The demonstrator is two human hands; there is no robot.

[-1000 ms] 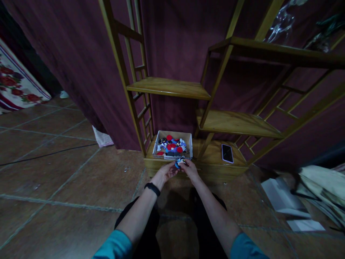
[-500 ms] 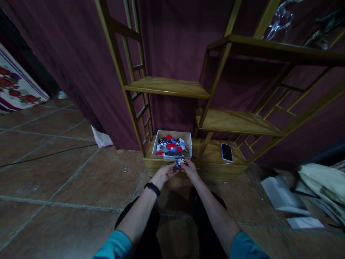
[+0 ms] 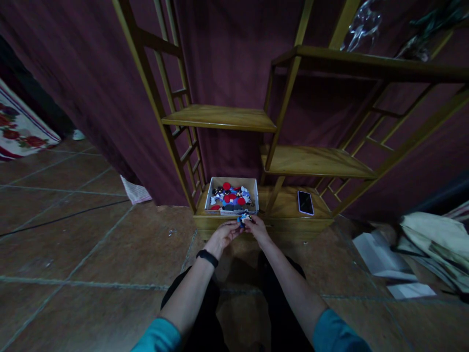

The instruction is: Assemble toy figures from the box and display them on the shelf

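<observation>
Between my fingertips is a small blue, white and black figurine [image 3: 244, 219], too small to make out in detail. My left hand [image 3: 226, 233] pinches it from the left, a black band round that wrist. From the other side my right hand [image 3: 257, 229] closes on it, thumb and fingers partly covering it. Just beyond both hands a shallow cardboard box [image 3: 234, 180] stands on the low wooden shelf. Small red, blue, white and black pieces [image 3: 231, 197] lie jumbled inside it.
A phone [image 3: 305, 203] lies on the base of the wooden shelf unit [image 3: 220, 117], right of the box. Uprights and boards rise above the hands. Dark red curtain [image 3: 227, 58] hangs behind. White sheets [image 3: 383, 256] and a pale bag [image 3: 436, 239] lie on the floor at right.
The view has shifted slightly, so the shelf and box appear a little further left. Both hands still hold the figurine in front of the box.
</observation>
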